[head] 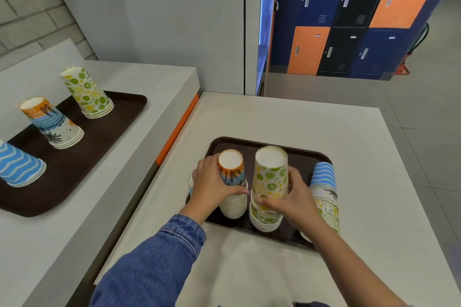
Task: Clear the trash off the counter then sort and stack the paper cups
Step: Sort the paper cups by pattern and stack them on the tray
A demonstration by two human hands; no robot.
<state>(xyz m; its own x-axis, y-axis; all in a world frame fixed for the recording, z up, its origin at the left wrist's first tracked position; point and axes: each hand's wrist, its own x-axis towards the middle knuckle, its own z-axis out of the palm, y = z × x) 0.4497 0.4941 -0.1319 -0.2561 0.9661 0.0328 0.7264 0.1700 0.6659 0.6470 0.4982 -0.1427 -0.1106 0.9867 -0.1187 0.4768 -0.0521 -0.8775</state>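
On the near brown tray (303, 152) stand upside-down paper cup stacks. My left hand (212, 185) grips the beach-print stack (233, 182) from its left side. My right hand (294, 198) grips the top lime-print cup (270, 173), which sits tilted over the lime-print stack (265, 219). A mixed stack (324, 189) with a blue zigzag cup on top stands at the tray's right, partly behind my right wrist. A further cup behind my left hand is mostly hidden.
A second brown tray (107, 132) on the left counter (149, 77) holds a lime-print stack (87, 92), a beach-print stack (52, 122) and a blue zigzag stack (20, 164). An orange-edged gap (178, 127) separates the counters. Lockers (349, 15) stand beyond on the right.
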